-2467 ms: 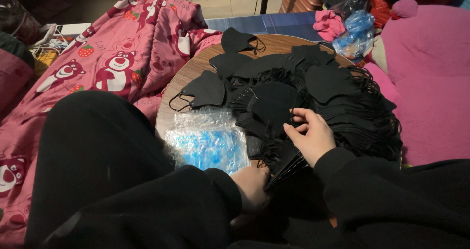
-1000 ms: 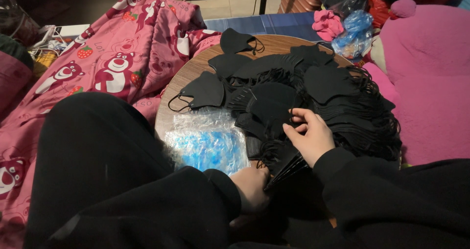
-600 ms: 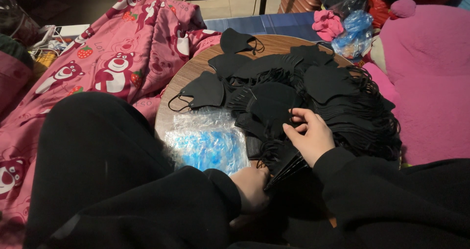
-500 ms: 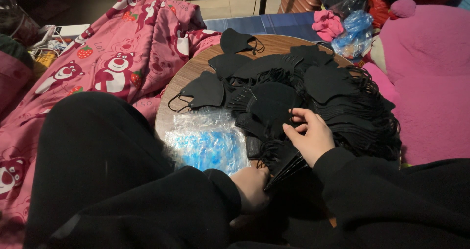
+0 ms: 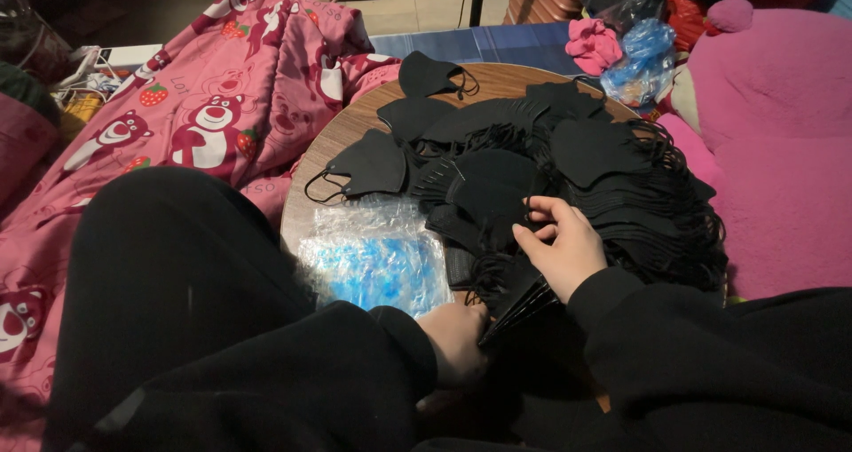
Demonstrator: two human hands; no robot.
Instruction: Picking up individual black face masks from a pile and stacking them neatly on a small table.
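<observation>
A big heap of black face masks (image 5: 568, 163) covers a round wooden table (image 5: 333, 132). My right hand (image 5: 561, 249) rests on the near side of the heap, its fingers pinching the edge of a black mask. My left hand (image 5: 457, 341) is low at the table's front edge, closed around a fanned stack of black masks (image 5: 515, 303). A single mask (image 5: 368, 165) with ear loops lies apart at the left of the heap, another mask (image 5: 426, 74) at the far edge.
A stack of clear plastic bags with blue print (image 5: 377, 257) lies on the table in front of my left arm. A pink blanket with bear pictures (image 5: 204, 106) lies to the left. A large pink plush cushion (image 5: 781, 150) stands to the right.
</observation>
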